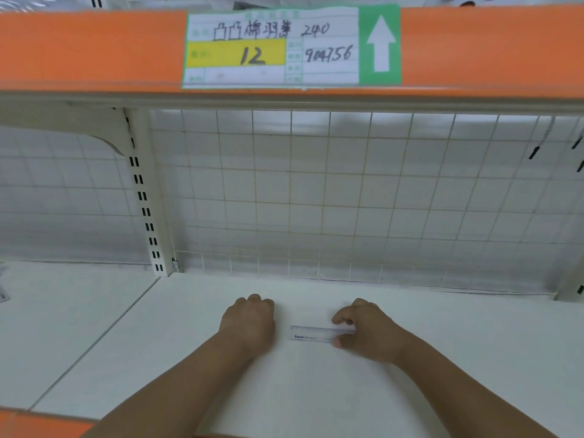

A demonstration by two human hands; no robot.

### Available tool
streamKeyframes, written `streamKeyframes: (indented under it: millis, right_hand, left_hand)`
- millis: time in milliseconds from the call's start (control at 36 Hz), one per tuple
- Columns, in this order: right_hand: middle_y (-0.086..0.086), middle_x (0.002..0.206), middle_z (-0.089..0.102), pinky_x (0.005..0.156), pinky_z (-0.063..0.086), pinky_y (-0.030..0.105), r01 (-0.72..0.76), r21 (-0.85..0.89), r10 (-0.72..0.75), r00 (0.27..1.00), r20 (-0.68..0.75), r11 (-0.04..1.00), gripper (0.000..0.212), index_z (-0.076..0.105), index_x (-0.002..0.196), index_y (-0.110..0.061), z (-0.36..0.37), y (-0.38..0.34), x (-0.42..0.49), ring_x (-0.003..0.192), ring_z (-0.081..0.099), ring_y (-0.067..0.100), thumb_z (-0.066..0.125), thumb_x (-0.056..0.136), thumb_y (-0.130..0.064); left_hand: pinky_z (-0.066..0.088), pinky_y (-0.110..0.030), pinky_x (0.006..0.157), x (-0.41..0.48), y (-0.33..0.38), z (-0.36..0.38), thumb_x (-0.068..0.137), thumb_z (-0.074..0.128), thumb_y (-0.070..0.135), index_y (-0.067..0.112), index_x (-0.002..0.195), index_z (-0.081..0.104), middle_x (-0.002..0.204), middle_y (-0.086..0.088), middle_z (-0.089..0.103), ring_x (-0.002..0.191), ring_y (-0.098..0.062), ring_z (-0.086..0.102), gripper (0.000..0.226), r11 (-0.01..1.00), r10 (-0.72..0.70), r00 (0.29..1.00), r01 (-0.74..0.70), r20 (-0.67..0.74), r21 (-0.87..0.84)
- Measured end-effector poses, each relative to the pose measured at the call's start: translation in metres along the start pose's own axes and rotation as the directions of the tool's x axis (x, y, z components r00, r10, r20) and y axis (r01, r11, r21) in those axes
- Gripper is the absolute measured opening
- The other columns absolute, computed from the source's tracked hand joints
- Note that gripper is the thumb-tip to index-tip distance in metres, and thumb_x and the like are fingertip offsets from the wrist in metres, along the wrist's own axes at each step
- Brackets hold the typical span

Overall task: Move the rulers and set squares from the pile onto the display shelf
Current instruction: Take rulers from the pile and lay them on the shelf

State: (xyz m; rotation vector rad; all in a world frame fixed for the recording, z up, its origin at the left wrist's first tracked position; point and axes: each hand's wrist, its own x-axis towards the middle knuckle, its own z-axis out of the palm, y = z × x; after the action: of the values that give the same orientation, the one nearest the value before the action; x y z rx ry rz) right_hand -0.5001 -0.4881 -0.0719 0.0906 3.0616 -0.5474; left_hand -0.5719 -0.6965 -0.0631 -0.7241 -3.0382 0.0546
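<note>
Display shelf: a white board [458,349], seen from above and in front; both forearms reach in over its front edge.
Ruler: a clear plastic ruler [311,334] lies flat on the display shelf, about midway between front and back, with its length running left to right.
Right hand: the right hand [369,333] is on the display shelf at the ruler's right end, pinching that end between thumb and curled forefinger.
Left hand: the left hand [249,320] rests on the display shelf just left of the ruler's free end and apart from it. Its fingers are curled under into a loose fist, with nothing visible in it.
Back of the display shelf: a white wire grid [347,191] stands along the rear edge.
Back left corner of the display shelf: a slotted upright [145,203] rises there.
Above the display shelf: an orange rail [94,49] carries a handwritten price label [271,47] with a yellow field reading 12 and a white arrow on green.
Left of the display shelf: a second white board [63,311] adjoins it.
</note>
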Motion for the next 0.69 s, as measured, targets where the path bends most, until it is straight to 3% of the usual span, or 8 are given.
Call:
streamKeyframes:
  millis: [111, 250, 472, 694]
  right_hand:
    - [-0.001, 0.120, 0.047, 0.099, 0.036, 0.028, 0.045, -0.027, -0.047, 0.998, -0.051, 0.999, 0.040, 0.055, 0.124, -0.026, -0.003, -0.015, -0.002, 0.119, 0.040, 0.017, 0.061, 0.087, -0.040]
    - [-0.007, 0.104, 0.041, 0.094, 0.036, 0.027, 0.121, -0.062, -0.126, 0.989, -0.074, 0.991, 0.031, 0.059, 0.115, -0.025, -0.002, -0.041, 0.001, 0.114, 0.042, 0.017, 0.059, 0.088, -0.039]
    - [-0.008, 0.098, 0.043, 0.091, 0.040, 0.028, 0.245, -0.051, -0.247, 0.969, -0.031, 0.968, 0.023, 0.061, 0.105, -0.024, 0.007, -0.096, 0.014, 0.105, 0.045, 0.013, 0.059, 0.088, -0.039]
    - [-0.007, 0.098, 0.044, 0.092, 0.041, 0.029, 0.365, -0.059, -0.365, 0.931, 0.011, 0.929, 0.021, 0.060, 0.104, -0.025, 0.025, -0.174, 0.026, 0.102, 0.042, 0.012, 0.057, 0.089, -0.040]
  left_hand:
    - [0.044, -0.034, 0.086, -0.006, -0.002, -0.001, 0.098, 0.037, 0.024, 0.010, 0.117, 0.050, 0.121, -0.009, 0.051, 0.112, -0.027, 0.052, 0.027, 1.000, -0.005, 1.000, 0.005, 0.001, -0.027]
    - [0.043, -0.033, 0.083, -0.019, -0.011, -0.005, 0.098, 0.038, 0.023, 0.010, 0.113, 0.051, 0.118, -0.008, 0.053, 0.109, -0.026, 0.052, 0.024, 0.999, -0.033, 0.999, 0.032, -0.024, -0.037]
    - [0.041, -0.030, 0.075, -0.051, -0.051, -0.011, 0.097, 0.039, 0.022, 0.012, 0.107, 0.054, 0.112, -0.007, 0.056, 0.103, -0.025, 0.055, 0.021, 0.983, -0.160, 0.984, 0.152, -0.082, -0.101]
    - [0.041, -0.030, 0.076, -0.096, -0.122, -0.017, 0.095, 0.042, 0.022, 0.010, 0.107, 0.057, 0.111, -0.007, 0.057, 0.103, -0.026, 0.056, 0.023, 0.943, -0.310, 0.939, 0.283, -0.149, -0.178]
